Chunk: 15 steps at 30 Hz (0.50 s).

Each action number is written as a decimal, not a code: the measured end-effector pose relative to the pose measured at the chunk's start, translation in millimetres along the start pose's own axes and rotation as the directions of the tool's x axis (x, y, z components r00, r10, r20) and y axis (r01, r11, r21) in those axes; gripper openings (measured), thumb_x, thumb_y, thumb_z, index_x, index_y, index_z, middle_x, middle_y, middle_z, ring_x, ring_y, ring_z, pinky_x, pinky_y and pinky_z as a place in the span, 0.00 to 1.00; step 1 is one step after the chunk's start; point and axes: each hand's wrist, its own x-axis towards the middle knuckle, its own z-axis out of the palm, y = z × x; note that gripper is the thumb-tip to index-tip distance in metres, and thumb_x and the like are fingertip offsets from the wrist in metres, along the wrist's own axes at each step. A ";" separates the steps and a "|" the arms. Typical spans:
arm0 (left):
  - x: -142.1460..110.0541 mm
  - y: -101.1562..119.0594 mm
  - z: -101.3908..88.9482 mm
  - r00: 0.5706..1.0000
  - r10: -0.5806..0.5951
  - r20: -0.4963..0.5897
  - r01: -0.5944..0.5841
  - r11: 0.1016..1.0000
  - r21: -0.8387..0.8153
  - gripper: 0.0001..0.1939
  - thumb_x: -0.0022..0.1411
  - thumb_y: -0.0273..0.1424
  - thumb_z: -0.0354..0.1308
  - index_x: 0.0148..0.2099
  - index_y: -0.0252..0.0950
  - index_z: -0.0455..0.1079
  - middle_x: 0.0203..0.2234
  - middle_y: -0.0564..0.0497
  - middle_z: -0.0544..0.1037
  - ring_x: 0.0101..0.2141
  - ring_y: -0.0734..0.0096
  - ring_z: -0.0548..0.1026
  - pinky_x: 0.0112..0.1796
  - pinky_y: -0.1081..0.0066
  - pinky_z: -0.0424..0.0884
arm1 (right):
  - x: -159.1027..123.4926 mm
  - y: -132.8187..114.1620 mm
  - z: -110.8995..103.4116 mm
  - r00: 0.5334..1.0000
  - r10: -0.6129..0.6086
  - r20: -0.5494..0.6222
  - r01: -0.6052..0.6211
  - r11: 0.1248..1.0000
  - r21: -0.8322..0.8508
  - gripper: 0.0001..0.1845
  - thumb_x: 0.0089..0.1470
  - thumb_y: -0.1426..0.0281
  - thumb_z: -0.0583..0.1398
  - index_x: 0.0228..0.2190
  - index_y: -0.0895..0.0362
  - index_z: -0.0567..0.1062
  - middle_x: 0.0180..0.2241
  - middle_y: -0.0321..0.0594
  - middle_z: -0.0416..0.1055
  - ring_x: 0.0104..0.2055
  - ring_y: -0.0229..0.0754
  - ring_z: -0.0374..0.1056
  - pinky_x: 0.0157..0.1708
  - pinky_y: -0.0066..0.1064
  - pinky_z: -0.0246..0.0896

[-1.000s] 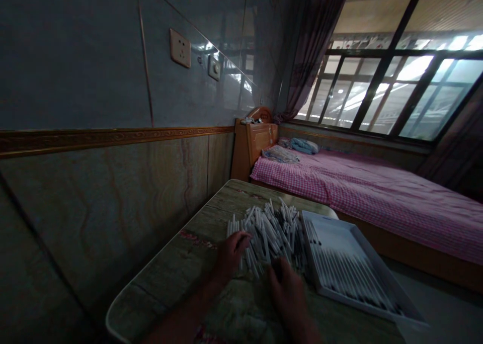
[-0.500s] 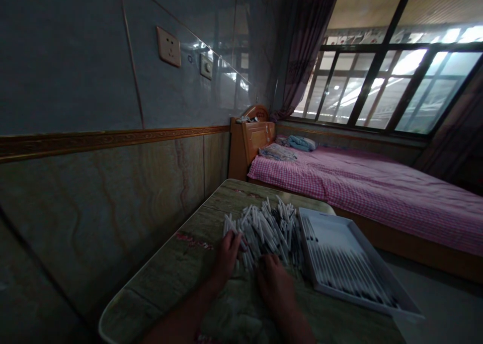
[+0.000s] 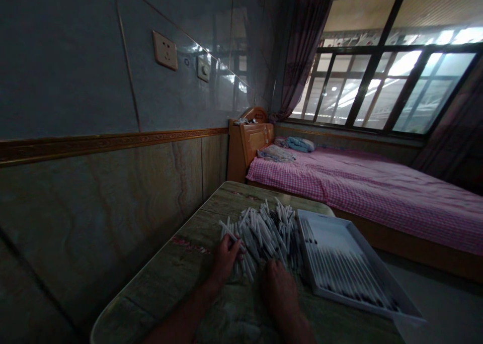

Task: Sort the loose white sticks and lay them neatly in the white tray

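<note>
The person's left hand (image 3: 226, 259) pinches one white stick (image 3: 229, 232) between thumb and fingertips, and the stick slants out toward 10 o'clock. The right hand (image 3: 279, 293) sits at the left hand's 3 o'clock, palm down at the near edge of the heap with its fingers curled. The light is too dim to tell whether those fingers grasp anything.

At 12 o'clock from the hands, a loose criss-cross heap of white sticks (image 3: 266, 236) lies on a mottled green tabletop (image 3: 177, 278), touching the left hand. At 2 o'clock, just beside the heap, a shallow white tray (image 3: 362, 246) holds a neat parallel row of dark-tipped sticks (image 3: 339, 273).

Farther off at 1 o'clock stretches a bed with a pink gingham sheet (image 3: 377, 193). A wooden headboard (image 3: 251, 145) stands at 12 o'clock, with crumpled bedding (image 3: 275, 154) in front of it. A tiled wall (image 3: 113, 90) with a gilded border (image 3: 113, 140) runs along 10 o'clock and carries a socket (image 3: 165, 50) and a dial switch (image 3: 204, 70). Beyond the bed, a bright window (image 3: 377, 85) hangs at 2 o'clock beside a dark curtain (image 3: 304, 47).
</note>
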 end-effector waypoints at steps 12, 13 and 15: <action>4.1 9.2 -8.3 0.981 -0.167 -0.101 0.123 0.930 -0.346 0.11 0.52 0.35 0.64 0.32 0.34 0.68 0.24 0.49 0.80 0.24 0.70 0.79 0.26 0.73 0.75 | -9.5 9.1 19.8 0.984 -0.091 -0.151 0.116 0.979 0.169 0.10 0.59 0.78 0.49 0.33 0.56 0.68 0.32 0.39 0.75 0.32 0.40 0.72 0.27 0.27 0.52; 4.3 10.2 -7.9 0.978 -0.182 -0.098 0.135 0.921 -0.366 0.10 0.53 0.34 0.64 0.32 0.34 0.68 0.24 0.49 0.80 0.24 0.70 0.79 0.26 0.73 0.75 | -9.6 9.3 20.8 0.983 -0.087 -0.162 0.116 0.977 0.181 0.10 0.59 0.77 0.49 0.33 0.56 0.68 0.31 0.39 0.75 0.32 0.40 0.72 0.27 0.27 0.51; 3.3 12.8 -6.8 0.974 -0.208 -0.091 0.157 0.907 -0.391 0.09 0.54 0.32 0.64 0.31 0.34 0.68 0.24 0.49 0.80 0.23 0.71 0.79 0.26 0.74 0.75 | -9.3 9.2 21.5 0.982 -0.074 -0.174 0.108 0.975 0.193 0.09 0.59 0.76 0.49 0.32 0.55 0.68 0.31 0.39 0.75 0.31 0.40 0.72 0.27 0.27 0.50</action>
